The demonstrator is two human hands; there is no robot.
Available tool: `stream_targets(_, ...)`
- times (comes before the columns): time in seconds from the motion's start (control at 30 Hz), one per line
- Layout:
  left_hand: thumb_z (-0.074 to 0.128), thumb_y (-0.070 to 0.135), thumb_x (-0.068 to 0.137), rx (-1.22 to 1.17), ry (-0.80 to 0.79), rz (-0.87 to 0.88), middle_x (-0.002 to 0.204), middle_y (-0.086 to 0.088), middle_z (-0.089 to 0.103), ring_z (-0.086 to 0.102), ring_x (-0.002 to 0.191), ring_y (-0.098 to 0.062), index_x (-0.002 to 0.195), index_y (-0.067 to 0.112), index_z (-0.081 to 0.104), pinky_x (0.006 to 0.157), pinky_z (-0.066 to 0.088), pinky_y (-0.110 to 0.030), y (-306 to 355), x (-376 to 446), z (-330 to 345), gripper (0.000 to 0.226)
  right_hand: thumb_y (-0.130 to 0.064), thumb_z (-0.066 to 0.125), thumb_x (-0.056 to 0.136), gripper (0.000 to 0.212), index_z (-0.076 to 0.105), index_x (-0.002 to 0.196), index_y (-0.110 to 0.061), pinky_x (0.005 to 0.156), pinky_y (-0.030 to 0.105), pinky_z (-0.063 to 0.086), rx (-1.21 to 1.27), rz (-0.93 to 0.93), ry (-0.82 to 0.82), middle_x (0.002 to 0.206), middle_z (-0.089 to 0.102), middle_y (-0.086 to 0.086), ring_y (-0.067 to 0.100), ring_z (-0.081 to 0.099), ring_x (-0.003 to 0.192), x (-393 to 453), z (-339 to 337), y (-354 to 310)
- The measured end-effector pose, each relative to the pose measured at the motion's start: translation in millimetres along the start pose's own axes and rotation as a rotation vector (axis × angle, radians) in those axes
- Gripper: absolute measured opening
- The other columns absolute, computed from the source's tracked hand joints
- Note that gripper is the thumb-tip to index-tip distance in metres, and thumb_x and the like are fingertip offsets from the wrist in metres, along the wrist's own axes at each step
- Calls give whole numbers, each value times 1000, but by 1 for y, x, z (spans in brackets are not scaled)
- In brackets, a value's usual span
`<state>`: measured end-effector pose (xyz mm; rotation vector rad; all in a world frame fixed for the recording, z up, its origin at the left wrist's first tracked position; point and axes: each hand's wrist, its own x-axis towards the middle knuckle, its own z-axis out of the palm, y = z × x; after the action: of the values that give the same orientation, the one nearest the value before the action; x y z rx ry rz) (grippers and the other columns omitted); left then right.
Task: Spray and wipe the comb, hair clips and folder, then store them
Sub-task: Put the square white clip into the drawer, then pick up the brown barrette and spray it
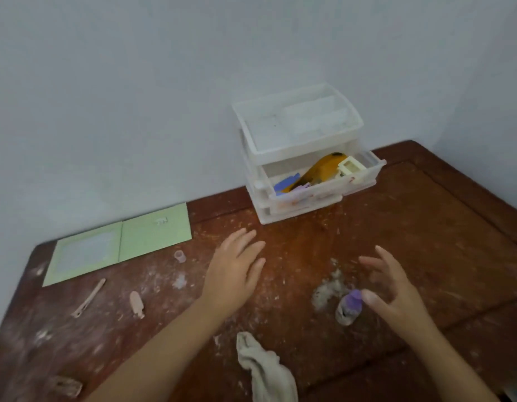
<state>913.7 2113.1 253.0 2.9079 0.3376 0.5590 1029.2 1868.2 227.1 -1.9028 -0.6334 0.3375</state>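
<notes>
A green folder [118, 246] lies open at the table's back left. Two pink hair clips lie in front of it: a long thin one [88, 298] and a short one [136, 304]. Another clip-like piece [65, 385] sits blurred at the near left edge. A small spray bottle with a purple top [349, 307] stands right of centre, a beige cloth [266, 369] near the front edge. My left hand [235, 271] hovers flat and open over the table's middle. My right hand [393, 288] is open, fingers spread, just right of the bottle, not gripping it. I cannot pick out a comb.
A white plastic drawer unit [297, 158] stands against the wall, its middle drawer [324, 190] pulled out with an orange object and small coloured items inside. A small clear cap [179, 255] sits by the folder. The wooden table [425, 242] is dusty with white specks and fluff [328, 288].
</notes>
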Motion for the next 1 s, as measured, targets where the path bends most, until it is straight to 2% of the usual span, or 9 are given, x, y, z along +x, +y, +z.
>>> stream_targets(0.13, 5, 43, 96, 179, -401, -256, 104, -6, 72, 68, 97, -27, 95, 19, 72, 72, 56, -40, -21, -90, 29, 72, -20, 73, 74, 84, 21, 138, -31, 100, 35, 33, -10, 320, -78, 139, 39, 1, 23, 39, 127, -36, 41, 24)
stream_targets(0.23, 27, 42, 88, 145, -507, -432, 101, -9, 72, 69, 92, -28, 90, 17, 73, 66, 56, -43, -28, -135, 40, 53, -7, 68, 79, 50, 49, 126, -5, 88, 32, 38, -119, 309, 91, 124, 55, 13, 30, 49, 116, -37, 60, 24)
stream_targets(0.3, 29, 43, 83, 69, -545, -512, 121, -14, 62, 59, 113, -31, 109, 13, 66, 87, 50, -49, -26, -146, 35, 54, -4, 68, 78, 36, 58, 112, 1, 82, 29, 37, -136, 254, 156, 105, 62, 15, 30, 55, 104, -36, 72, 12)
stream_targets(0.37, 21, 42, 95, 16, -524, -543, 151, -10, 26, 21, 141, -26, 139, 16, 35, 114, 20, -43, -26, -150, 31, 54, 2, 66, 78, 26, 58, 103, 2, 76, 27, 35, -102, 195, 143, 88, 59, 9, 26, 55, 90, -34, 87, -7)
stream_targets(0.47, 20, 40, 98, -24, -468, -617, 156, -1, 5, -1, 144, -18, 145, 21, 15, 117, 1, -36, -32, -156, 22, 51, 8, 62, 78, 22, 54, 89, -10, 61, 23, 37, -20, 103, 47, 74, 54, -3, 19, 51, 71, -35, 121, -38)
stream_targets(0.67, 28, 38, 97, -28, -281, -817, 154, -3, 16, 11, 143, -19, 144, 18, 20, 116, 11, -33, -74, -201, -13, 51, 12, 46, 85, 26, 51, 88, -13, 53, 15, 39, 285, 156, -210, 72, 49, 1, 5, 47, 58, -42, 201, -69)
stream_targets(0.73, 33, 36, 96, -38, -204, -939, 149, -5, 28, 23, 138, -21, 142, 15, 26, 113, 19, -30, -93, -223, -25, 51, 12, 45, 86, 28, 52, 102, -10, 56, 19, 40, 367, 205, -261, 79, 53, 2, 8, 47, 63, -46, 224, -75)
stream_targets(0.83, 38, 37, 94, -40, -163, -1123, 137, -7, 43, 38, 126, -22, 136, 14, 34, 105, 30, -29, -117, -250, -41, 49, 6, 54, 85, 25, 52, 87, -19, 46, 18, 41, 501, 296, -321, 60, 56, -2, 17, 48, 53, -53, 247, -88)
stream_targets(1.0, 42, 41, 92, -48, -220, -1140, 127, -4, 48, 47, 118, -19, 131, 19, 42, 92, 42, -27, -144, -254, -46, 44, -14, 59, 87, 28, 42, 108, -23, 43, 18, 40, 217, 223, -552, 69, 55, 2, 5, 51, 45, -58, 275, -104)
